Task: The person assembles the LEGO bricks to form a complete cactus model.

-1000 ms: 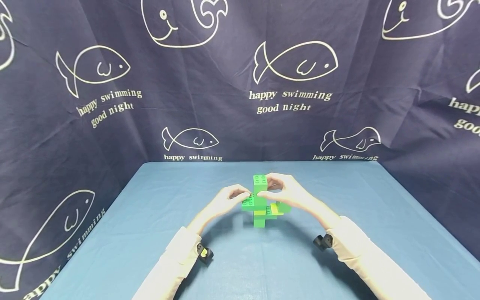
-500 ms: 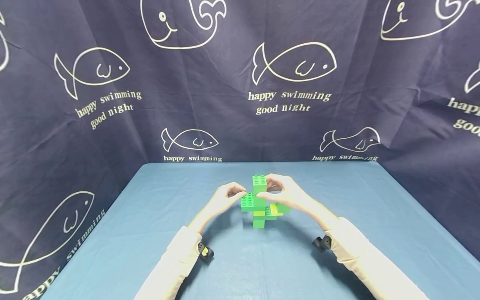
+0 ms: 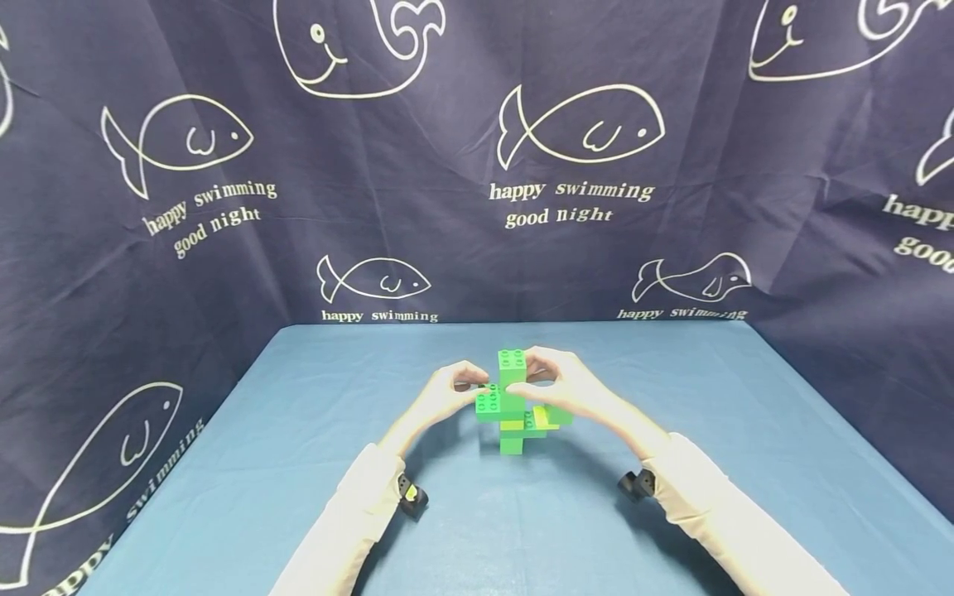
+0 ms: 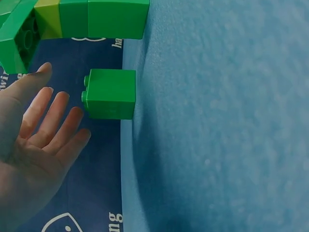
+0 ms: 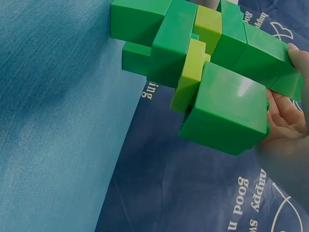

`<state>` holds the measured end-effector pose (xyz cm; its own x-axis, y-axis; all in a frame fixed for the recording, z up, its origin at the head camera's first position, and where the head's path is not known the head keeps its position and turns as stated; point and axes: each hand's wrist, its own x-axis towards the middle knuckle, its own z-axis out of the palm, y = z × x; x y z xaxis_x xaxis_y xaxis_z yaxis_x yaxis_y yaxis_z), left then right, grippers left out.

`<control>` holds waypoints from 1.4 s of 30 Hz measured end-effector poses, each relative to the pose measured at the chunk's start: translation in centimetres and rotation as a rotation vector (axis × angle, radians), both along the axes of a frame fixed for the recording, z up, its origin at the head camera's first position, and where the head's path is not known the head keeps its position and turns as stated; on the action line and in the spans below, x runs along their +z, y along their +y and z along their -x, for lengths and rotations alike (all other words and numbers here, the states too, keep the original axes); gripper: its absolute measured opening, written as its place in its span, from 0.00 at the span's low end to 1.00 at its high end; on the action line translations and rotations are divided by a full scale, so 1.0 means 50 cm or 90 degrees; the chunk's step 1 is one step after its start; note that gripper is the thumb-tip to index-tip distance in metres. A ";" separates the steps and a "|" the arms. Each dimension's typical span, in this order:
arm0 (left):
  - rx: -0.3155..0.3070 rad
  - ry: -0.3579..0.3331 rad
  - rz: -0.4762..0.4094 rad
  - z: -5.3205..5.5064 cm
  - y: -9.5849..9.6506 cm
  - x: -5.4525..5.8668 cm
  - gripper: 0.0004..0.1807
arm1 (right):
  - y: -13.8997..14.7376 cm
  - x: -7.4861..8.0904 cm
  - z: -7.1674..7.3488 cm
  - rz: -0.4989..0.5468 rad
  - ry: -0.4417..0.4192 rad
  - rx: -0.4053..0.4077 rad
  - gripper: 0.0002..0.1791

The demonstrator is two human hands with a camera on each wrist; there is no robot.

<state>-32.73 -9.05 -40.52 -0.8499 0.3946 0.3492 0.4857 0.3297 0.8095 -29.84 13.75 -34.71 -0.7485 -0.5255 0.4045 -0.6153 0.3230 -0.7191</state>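
A figure of green and yellow-green toy building bricks (image 3: 511, 401) stands upright on the blue table, with short arms out to both sides. My right hand (image 3: 559, 379) grips its tall upper column, thumb in front and fingers behind. On the left, my left hand (image 3: 447, 393) hovers at the studded top of the side brick (image 3: 488, 404). In the left wrist view the left fingers (image 4: 53, 128) are extended with nothing between them; the thumb is close to the side brick, and contact is unclear. A separate-looking green brick (image 4: 111, 94) stands beyond the figure's base there, its attachment not visible.
A blue cloth covers the table (image 3: 358, 356). Behind it hangs a dark curtain (image 3: 462, 248) printed with fish and lettering. Small black cameras (image 3: 413, 497) are strapped at both wrists.
My left fingertips draw slightly left off the side brick, uncovering more studs, and now sit just above it again. The right hand keeps its grip and the figure stays in place.
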 end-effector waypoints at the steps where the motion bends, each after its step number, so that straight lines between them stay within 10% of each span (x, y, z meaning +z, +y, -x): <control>1: 0.004 -0.007 0.004 0.008 -0.001 -0.008 0.12 | 0.000 -0.001 0.000 0.002 0.002 0.001 0.11; 23: 0.016 -0.065 0.138 0.030 -0.003 -0.033 0.21 | 0.004 -0.006 0.000 0.010 0.001 -0.007 0.11; 42: 0.008 -0.107 0.140 0.025 -0.023 -0.035 0.24 | 0.000 -0.009 -0.004 0.016 -0.009 0.000 0.12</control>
